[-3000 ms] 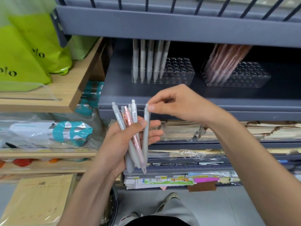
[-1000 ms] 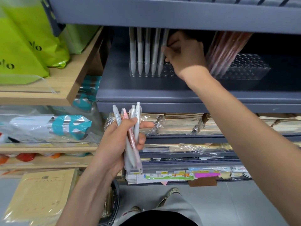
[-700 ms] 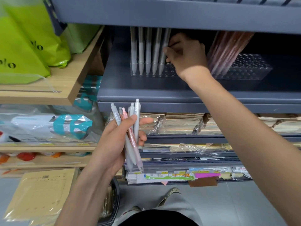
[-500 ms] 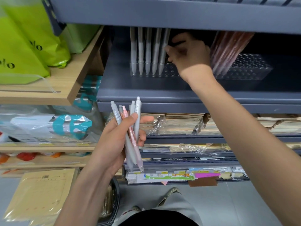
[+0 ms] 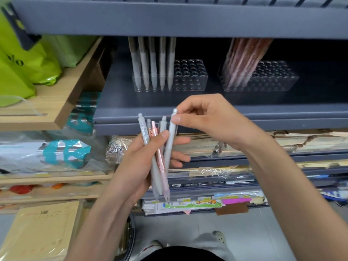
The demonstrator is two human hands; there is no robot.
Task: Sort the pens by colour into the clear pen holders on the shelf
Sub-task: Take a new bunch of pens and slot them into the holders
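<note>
My left hand grips a bundle of pens upright below the shelf edge: several grey ones and one pink pen. My right hand pinches the top of the rightmost grey pen in that bundle. On the dark shelf behind, the left clear pen holder carries a row of grey pens at its left end. The right clear pen holder carries several pink pens leaning at its left end.
The grey shelf board overhangs the holders closely. A wooden shelf with green bags stands to the left. Stacks of paper and plastic-wrapped stationery fill the lower shelves. My feet show on the floor below.
My right hand has come down from the left holder on the shelf to the bundle and now pinches a grey pen. The left hand has stayed in place with the pens.
</note>
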